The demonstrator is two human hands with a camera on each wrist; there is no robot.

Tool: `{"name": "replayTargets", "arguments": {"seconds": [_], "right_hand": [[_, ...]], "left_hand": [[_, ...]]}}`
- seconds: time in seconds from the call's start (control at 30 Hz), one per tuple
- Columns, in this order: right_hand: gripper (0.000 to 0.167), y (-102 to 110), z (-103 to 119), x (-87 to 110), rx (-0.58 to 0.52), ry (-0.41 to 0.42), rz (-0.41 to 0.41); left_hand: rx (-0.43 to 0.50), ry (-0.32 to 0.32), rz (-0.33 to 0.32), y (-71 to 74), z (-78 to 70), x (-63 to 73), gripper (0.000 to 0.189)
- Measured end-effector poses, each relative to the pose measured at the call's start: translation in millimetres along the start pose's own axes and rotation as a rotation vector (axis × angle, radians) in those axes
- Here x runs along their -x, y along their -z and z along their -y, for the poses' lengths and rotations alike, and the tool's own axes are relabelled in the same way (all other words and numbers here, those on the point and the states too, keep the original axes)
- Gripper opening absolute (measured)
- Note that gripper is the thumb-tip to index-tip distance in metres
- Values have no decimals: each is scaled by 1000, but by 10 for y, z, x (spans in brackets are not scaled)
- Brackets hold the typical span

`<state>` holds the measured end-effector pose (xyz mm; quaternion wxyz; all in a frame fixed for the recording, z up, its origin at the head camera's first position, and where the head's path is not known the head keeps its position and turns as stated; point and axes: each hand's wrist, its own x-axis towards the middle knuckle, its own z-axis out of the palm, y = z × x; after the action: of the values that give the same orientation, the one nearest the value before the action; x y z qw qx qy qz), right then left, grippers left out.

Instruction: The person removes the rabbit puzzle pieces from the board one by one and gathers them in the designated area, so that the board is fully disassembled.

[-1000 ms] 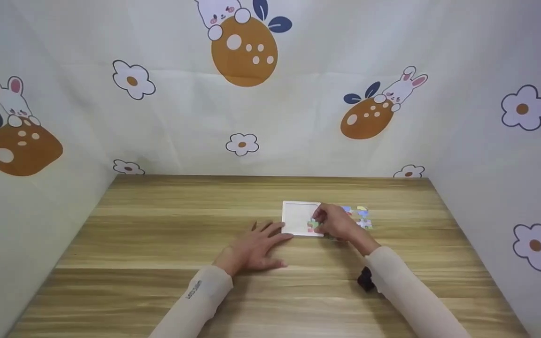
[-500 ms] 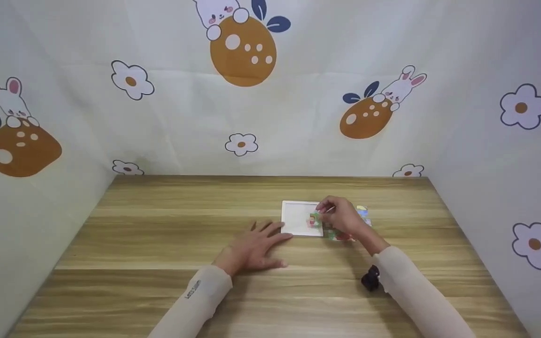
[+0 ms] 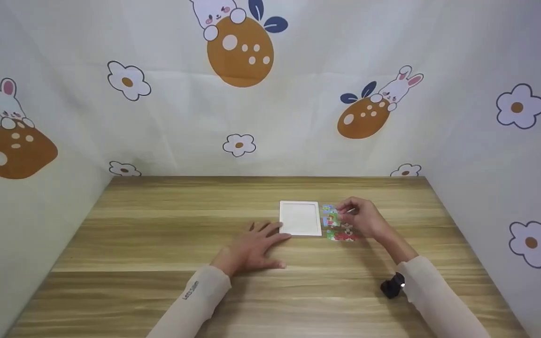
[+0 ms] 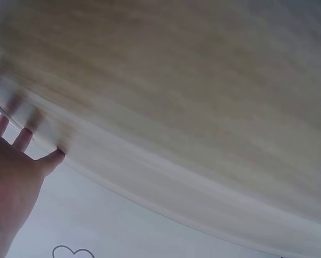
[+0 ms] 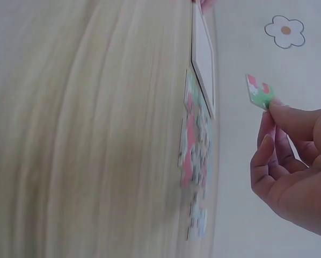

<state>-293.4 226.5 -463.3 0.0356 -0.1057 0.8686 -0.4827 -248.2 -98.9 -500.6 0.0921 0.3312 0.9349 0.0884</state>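
My right hand [image 3: 367,218] pinches a green and pink jigsaw piece [image 5: 260,92] between thumb and fingertips, raised above the table. Below it lie several loose jigsaw pieces [image 3: 341,234], printed in red, green and blue, partly hidden by the hand. To their left is a white square puzzle frame [image 3: 300,219] with a bare inside. My left hand [image 3: 257,246] lies on the table with spread fingers, its fingertips touching the frame's left edge and lower left corner. In the left wrist view the left hand [image 4: 15,183] shows its extended fingers; the frame is hard to make out there.
Everything lies on a wood-grain table [image 3: 148,225]. A pale curtain [image 3: 176,117] printed with rabbits, oranges and flowers encloses the back and sides. A small black device [image 3: 392,285] sits at the right sleeve's cuff.
My right hand has lifted a jigsaw piece out of the frame and carried it right, over the loose pieces. The frame's inside is now bare. My left hand stays at the frame.
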Motion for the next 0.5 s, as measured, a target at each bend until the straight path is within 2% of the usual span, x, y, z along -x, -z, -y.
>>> {"name": "replayTargets", "arguments": {"seconds": [0.3, 0.5], "right_hand": [[17, 267, -194, 192, 67, 30, -17], [19, 407, -295, 263, 91, -3, 16]], "left_hand": [[-3, 15, 17, 3, -4, -12, 80], [-12, 14, 15, 17, -9, -19, 80]]}}
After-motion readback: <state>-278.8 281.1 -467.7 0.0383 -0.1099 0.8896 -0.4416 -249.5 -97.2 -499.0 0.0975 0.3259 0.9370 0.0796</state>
